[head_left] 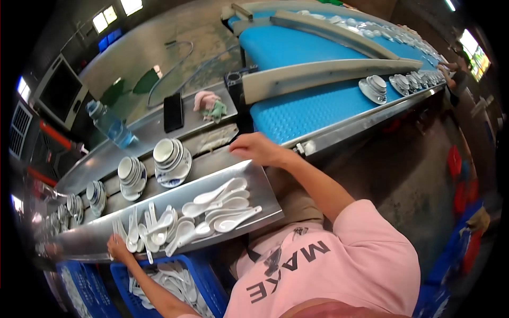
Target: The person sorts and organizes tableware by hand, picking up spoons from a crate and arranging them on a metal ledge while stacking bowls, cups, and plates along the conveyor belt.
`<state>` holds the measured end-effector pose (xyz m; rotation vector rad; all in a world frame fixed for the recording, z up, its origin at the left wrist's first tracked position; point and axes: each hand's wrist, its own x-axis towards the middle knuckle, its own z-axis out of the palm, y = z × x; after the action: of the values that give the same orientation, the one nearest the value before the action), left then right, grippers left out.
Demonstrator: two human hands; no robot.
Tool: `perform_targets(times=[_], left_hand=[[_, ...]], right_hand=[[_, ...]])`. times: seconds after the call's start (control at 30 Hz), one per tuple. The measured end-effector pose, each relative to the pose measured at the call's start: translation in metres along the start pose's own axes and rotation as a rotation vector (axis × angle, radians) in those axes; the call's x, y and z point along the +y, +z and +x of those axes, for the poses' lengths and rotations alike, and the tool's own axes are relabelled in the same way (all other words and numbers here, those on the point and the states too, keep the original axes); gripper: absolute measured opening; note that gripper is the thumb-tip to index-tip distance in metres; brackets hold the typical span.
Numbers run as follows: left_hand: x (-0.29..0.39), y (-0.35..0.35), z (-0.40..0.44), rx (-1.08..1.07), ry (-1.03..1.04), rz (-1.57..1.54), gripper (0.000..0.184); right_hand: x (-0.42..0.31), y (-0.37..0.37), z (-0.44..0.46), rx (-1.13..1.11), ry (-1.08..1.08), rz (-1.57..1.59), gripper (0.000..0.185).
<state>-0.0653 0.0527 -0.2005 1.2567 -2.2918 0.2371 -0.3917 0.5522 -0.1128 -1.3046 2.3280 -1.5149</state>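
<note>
My left hand (119, 249) is at the left part of a metal tray (249, 174), its fingers curled beside several white soup spoons (151, 228). Whether one of them is in its grip I cannot make out. More white soup spoons (222, 204) lie piled in the tray's right half. Over the right end of the metal ledge, just beyond the tray, my right hand (257, 148) has its fingers curled in, with nothing visible in them. Stacks of white bowls and saucers (172, 161) with blue patterns stand in a row behind the tray.
A blue conveyor belt (302, 114) carries stacked dishes (374, 89) at the right. A phone (173, 113), cloths (210, 106) and a water bottle (112, 126) are on the metal ledge. Below the tray, a blue basket (209, 278) holds spoons. Another person (455, 71) stands far right.
</note>
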Motion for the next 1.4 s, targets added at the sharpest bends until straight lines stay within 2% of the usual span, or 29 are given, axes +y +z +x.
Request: perform_targets(times=[0.07,0.13,0.17,0.23,0.3,0.33,0.47,0.5,0.6,0.7,0.77,0.83,0.9,0.97,1.1,1.17,1.3,1.4], left_hand=[[-0.007,0.008,0.002,0.003,-0.005,-0.002,0.026],[-0.003,0.005,0.001,0.019,-0.011,0.003,0.026],[0.000,0.003,-0.001,0.025,-0.015,0.008,0.026],[0.005,0.000,-0.001,0.023,-0.017,0.031,0.025],[0.006,-0.002,-0.001,0.012,-0.025,0.050,0.025],[0.006,-0.002,-0.002,-0.001,-0.034,0.056,0.026],[0.009,-0.006,0.002,-0.040,-0.075,0.087,0.027],[0.011,-0.006,0.002,-0.050,-0.089,0.094,0.028],[0.010,-0.006,0.003,-0.049,-0.099,0.105,0.030],[0.011,-0.010,0.005,-0.105,-0.119,0.130,0.031],[-0.009,0.004,0.010,-0.098,-0.091,0.096,0.030],[-0.013,0.013,0.012,-0.093,-0.065,0.075,0.031],[-0.007,0.006,0.011,-0.072,-0.044,0.048,0.035],[-0.023,0.021,0.012,0.005,0.000,-0.002,0.040],[-0.002,-0.002,0.009,-0.180,-0.132,0.043,0.034],[0.010,-0.012,0.006,-0.173,-0.144,0.082,0.034],[0.002,-0.004,0.005,-0.122,-0.122,0.084,0.033],[-0.008,0.007,0.006,-0.072,-0.092,0.057,0.032]], right_hand=[[0.033,-0.048,-0.014,0.189,0.039,-0.293,0.014],[0.095,-0.096,-0.040,0.403,-0.031,-0.678,0.014],[0.128,-0.125,-0.055,0.409,0.023,-0.757,0.019],[0.154,-0.180,-0.077,0.413,0.185,-0.927,0.023],[0.175,-0.217,-0.095,0.543,0.400,-1.020,0.024],[0.180,-0.235,-0.104,0.518,0.519,-1.034,0.026],[0.145,-0.245,-0.108,0.479,0.976,-1.010,0.032],[0.176,-0.251,-0.115,0.485,0.917,-1.152,0.033],[0.198,-0.251,-0.123,0.559,0.756,-1.312,0.031],[0.170,-0.247,-0.116,0.508,0.907,-1.201,0.031],[0.152,-0.240,-0.111,0.422,0.957,-1.235,0.033],[0.174,-0.242,-0.121,0.464,0.832,-1.307,0.032],[0.174,-0.240,-0.122,0.450,0.819,-1.333,0.031],[0.157,-0.236,-0.116,0.419,0.896,-1.343,0.034],[0.152,-0.237,-0.113,0.357,0.915,-1.186,0.044],[0.148,-0.239,-0.110,0.313,0.950,-1.092,0.048],[0.138,-0.234,-0.107,0.333,0.957,-1.102,0.047],[0.144,-0.234,-0.111,0.345,0.861,-1.134,0.043]])
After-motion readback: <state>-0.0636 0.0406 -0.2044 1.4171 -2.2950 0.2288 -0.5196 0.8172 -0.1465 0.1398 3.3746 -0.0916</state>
